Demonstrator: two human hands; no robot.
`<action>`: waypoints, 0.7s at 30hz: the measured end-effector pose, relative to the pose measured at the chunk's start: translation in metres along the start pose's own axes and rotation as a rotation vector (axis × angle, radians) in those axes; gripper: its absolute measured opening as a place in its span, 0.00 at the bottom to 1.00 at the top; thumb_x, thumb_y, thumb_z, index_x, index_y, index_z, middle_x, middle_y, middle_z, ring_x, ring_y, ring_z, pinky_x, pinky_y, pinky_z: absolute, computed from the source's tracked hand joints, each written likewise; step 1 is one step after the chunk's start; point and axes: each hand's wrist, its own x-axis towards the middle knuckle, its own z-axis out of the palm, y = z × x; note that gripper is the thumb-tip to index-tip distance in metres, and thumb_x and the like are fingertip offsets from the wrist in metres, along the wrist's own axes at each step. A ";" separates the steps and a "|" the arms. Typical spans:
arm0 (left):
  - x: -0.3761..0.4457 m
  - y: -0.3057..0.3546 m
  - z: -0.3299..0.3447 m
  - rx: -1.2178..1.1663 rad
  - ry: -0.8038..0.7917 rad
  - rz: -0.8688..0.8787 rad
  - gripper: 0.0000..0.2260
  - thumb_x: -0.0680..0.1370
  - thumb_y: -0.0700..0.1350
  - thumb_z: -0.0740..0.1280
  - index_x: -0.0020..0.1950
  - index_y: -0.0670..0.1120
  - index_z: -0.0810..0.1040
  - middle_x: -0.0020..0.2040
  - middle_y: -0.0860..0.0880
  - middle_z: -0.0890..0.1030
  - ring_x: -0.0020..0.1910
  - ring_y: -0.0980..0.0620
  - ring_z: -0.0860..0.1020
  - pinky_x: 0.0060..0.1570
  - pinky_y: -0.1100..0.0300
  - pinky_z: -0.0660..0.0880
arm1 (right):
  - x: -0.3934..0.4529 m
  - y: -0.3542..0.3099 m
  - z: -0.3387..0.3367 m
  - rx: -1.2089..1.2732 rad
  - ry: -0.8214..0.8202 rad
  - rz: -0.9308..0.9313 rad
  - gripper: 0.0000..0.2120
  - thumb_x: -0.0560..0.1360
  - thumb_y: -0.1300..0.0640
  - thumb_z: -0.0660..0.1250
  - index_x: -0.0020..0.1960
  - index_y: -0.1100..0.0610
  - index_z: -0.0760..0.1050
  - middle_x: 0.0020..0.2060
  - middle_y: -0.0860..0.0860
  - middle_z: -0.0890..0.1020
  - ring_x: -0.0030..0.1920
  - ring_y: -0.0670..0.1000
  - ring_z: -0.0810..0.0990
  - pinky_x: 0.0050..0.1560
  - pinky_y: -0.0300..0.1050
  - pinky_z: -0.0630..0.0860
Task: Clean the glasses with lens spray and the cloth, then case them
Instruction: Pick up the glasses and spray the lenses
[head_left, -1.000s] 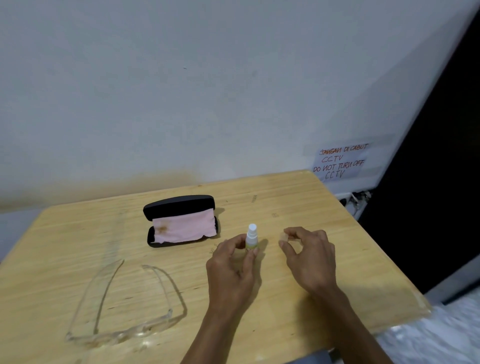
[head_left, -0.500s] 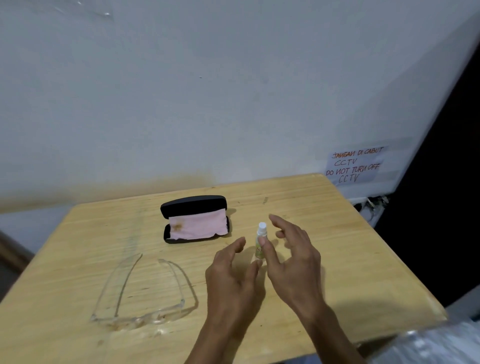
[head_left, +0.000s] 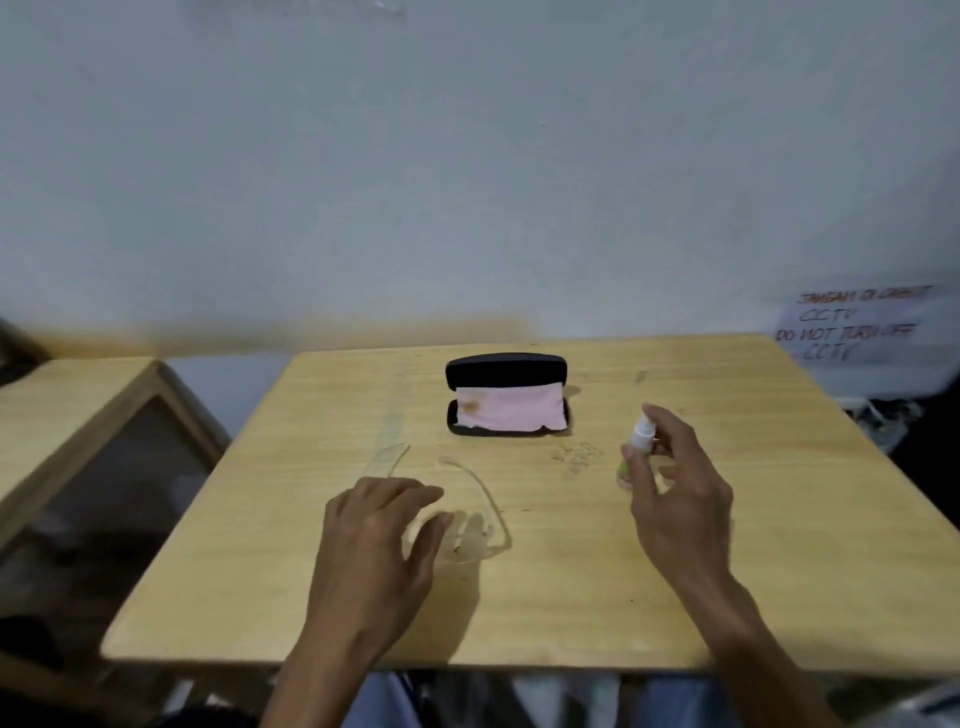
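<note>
Cloth in case — glasses before, spray right.

— What does the person wear?
— Nothing on the arms: both forearms show bare to the frame's edge.
— Rings, a watch?
— None on the left hand or right hand.
</note>
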 end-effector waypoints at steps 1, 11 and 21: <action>-0.001 -0.006 -0.004 0.056 -0.046 -0.003 0.15 0.74 0.57 0.64 0.52 0.53 0.85 0.48 0.56 0.84 0.50 0.50 0.78 0.52 0.52 0.69 | -0.001 -0.006 -0.002 0.021 0.002 0.022 0.19 0.78 0.62 0.69 0.67 0.52 0.74 0.50 0.51 0.83 0.48 0.40 0.82 0.47 0.49 0.81; 0.003 -0.021 -0.010 0.214 -0.218 0.049 0.05 0.72 0.54 0.73 0.44 0.56 0.86 0.47 0.59 0.83 0.51 0.51 0.78 0.59 0.53 0.58 | -0.025 -0.039 -0.012 0.211 -0.072 0.118 0.24 0.74 0.60 0.74 0.66 0.41 0.73 0.48 0.35 0.82 0.49 0.45 0.83 0.48 0.33 0.78; 0.015 -0.011 -0.018 0.108 -0.197 -0.077 0.05 0.73 0.56 0.72 0.39 0.57 0.84 0.41 0.61 0.75 0.48 0.60 0.71 0.55 0.56 0.54 | -0.030 -0.054 -0.021 0.428 -0.164 0.215 0.26 0.73 0.62 0.74 0.61 0.35 0.74 0.46 0.45 0.84 0.48 0.47 0.83 0.50 0.38 0.80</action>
